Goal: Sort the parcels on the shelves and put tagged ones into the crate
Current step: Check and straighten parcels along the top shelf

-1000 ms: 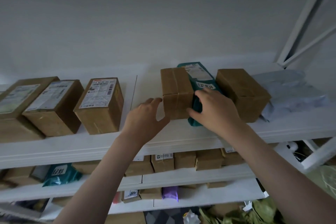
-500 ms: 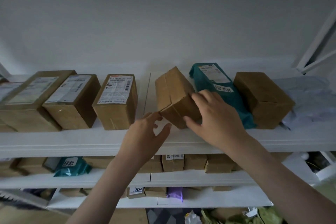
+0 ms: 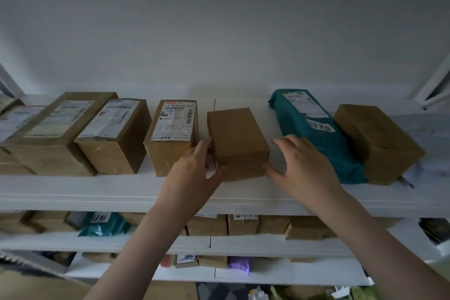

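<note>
On the top shelf, largest thing first:

Top shelf (image 3: 243, 192): a flat white board, smooth and hard, running left to right across the view; parcels stand along it in a row.

Left-hand boxes (image 3: 58, 134): brown cardboard, rectangular, each with a white printed label on top; taped faces look slightly glossy.

Teal mailer (image 3: 316, 139): a soft plastic bag, long and lumpy, right of centre, with a printed label at its far end and a handwritten white tag nearer; it lies against a plain box (image 3: 375, 141) to its right.

Labelled box (image 3: 173, 134): upright cardboard with a barcode label on top, just left of the centre parcel.

Plain parcel (image 3: 237, 141): the thing in hand, at the middle of the shelf near its front edge. Small, stiff brown carton with square corners and a matt top; no label shows on the visible faces. Judged light and rigid, not slippery; best taken by its two opposite side walls, low down, so it cannot tip.

Left hand (image 3: 194, 175): fingers laid against the parcel's left wall, thumb curled under its near corner, holding it.

Right hand (image 3: 299, 163): fingers spread and relaxed, just right of the parcel, thumb close to the near right corner; whether it touches I cannot tell.

Lower shelves (image 3: 267, 243): more small cartons and a teal bag, dim.
</note>
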A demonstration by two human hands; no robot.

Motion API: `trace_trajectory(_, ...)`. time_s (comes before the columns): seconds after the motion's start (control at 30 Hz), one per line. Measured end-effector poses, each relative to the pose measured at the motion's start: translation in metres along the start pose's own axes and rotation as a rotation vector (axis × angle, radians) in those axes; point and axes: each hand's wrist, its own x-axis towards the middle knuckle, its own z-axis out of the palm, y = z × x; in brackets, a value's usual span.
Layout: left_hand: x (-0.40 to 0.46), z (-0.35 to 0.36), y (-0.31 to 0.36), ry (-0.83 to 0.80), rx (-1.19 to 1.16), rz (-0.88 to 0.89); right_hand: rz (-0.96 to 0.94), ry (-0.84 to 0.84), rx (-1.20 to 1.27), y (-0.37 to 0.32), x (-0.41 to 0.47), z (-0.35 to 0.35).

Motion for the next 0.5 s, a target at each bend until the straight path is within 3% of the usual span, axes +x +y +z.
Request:
trace_trajectory(0.23,0.010,0.009,0.008,-0.025,0.012,0.057,-0.008,-0.050,-0.033,0.010,-0.012,0.019)
trace_trajectory(0.5,0.023,0.026,0.025,-0.052,-0.046,0.124,0.017,0.004,0.062,0.032,-0.028,0.020)
